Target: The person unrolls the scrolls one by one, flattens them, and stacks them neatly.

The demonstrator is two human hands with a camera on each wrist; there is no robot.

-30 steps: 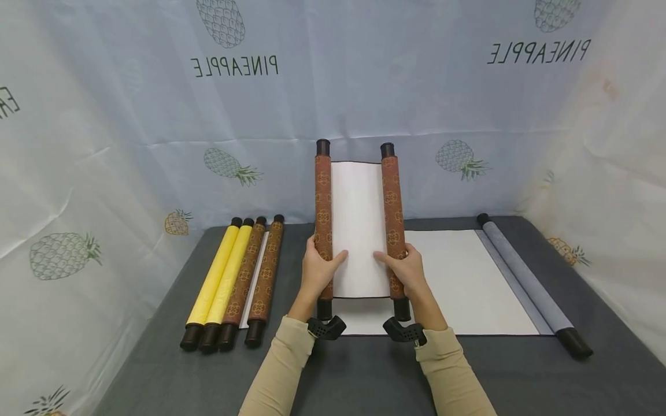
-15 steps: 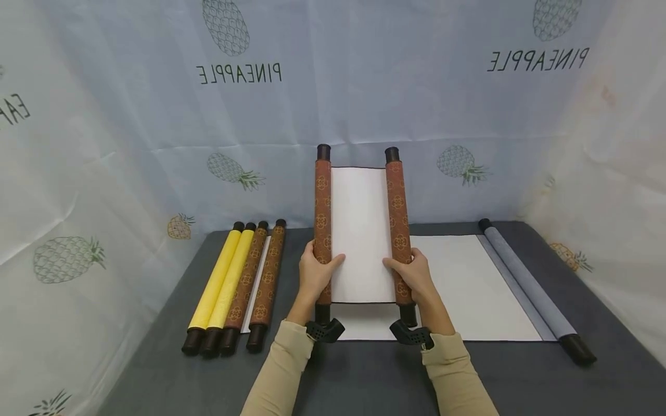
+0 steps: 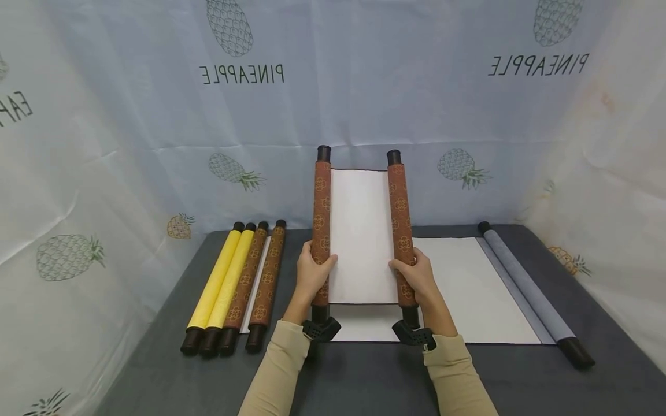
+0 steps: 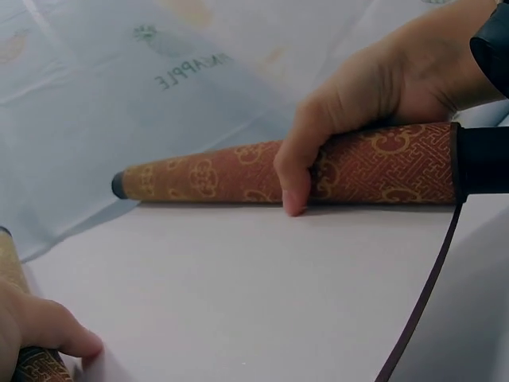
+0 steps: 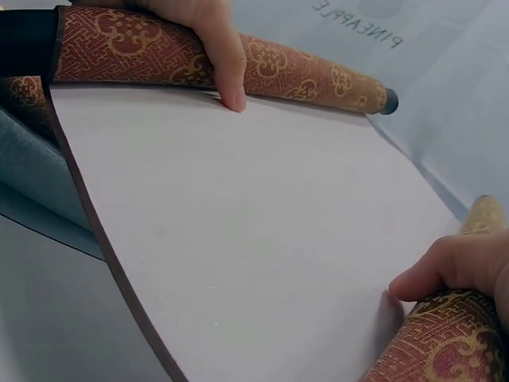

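Between both hands (image 3: 311, 275), a part-open brown scroll (image 3: 362, 237).

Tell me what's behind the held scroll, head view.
White sheet on the dark table shows below and right of the held scroll; pineapple-print curtain rises behind its top. Whatever its paper directly covers can't be seen.

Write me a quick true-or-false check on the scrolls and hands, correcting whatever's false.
1. The left hand grips the left roll of the red-brown, gold-patterned scroll. True.
2. That scroll is fully rolled up. False: a white, paper-like sheet shows between its rolls.
3. Two yellow, black-capped cylindrical rolls lie on the dark grey table. True.
4. The right hand is empty. False: the right hand grips the right roll.
5. A blue-grey, black-capped cylindrical roll lies right of both hands. True.
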